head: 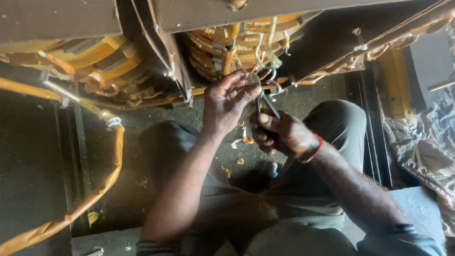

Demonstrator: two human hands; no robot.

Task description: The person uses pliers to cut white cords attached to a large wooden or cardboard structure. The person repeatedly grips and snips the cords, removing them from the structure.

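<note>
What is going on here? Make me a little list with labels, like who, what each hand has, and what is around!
who: a person seen from above, knees apart
left hand: fingers pinch a pale tape strip by the coil
right hand: grips dark-handled scissors, a red band on the wrist
in front: coils wrapped in orange-yellow tape under a brown metal frame
left side: a long orange-wrapped lead curving down
floor: small orange scraps

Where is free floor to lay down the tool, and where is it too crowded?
Free: the dark floor left of the orange-taped cable. The grey slab by the right elbow is also bare. Crowded: around the left hand and right hand, among coil windings and looped wires.
</note>
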